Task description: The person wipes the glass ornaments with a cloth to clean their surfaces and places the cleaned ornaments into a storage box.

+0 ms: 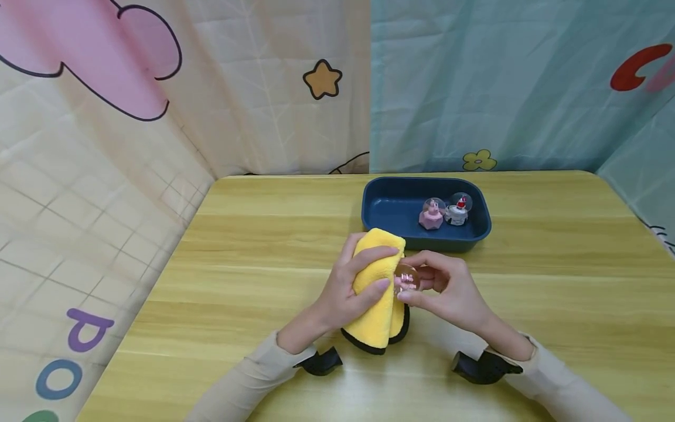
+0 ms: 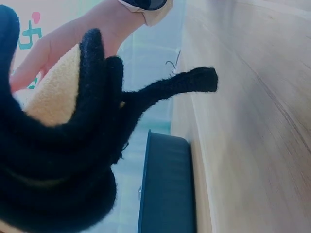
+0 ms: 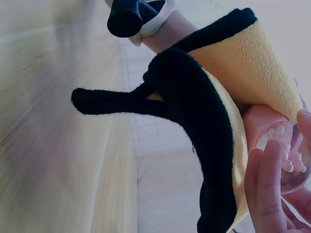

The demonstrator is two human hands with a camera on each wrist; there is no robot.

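My left hand (image 1: pixel 350 287) grips a folded yellow cloth (image 1: pixel 381 316) with black edging, thumb and fingers wrapped over its front. A small snow globe (image 1: pixel 406 278) with a pink base and pink figures inside sits at the cloth's right side. Its clear dome is pinched by the fingers and thumb of my right hand (image 1: pixel 448 287). In the right wrist view, the globe's pink base (image 3: pixel 262 124) is tucked into the fold of the cloth (image 3: pixel 245 63). Both hands are held above the table, in front of a dark blue bin.
Behind the hands stands the dark blue bin (image 1: pixel 387 183). Inside, toward its right end, are a pink snow globe (image 1: pixel 431 218) and a white-based snow globe (image 1: pixel 457 214) with a red figure. The wooden table (image 1: pixel 253 234) is bordered by printed curtains (image 1: pixel 285 117).
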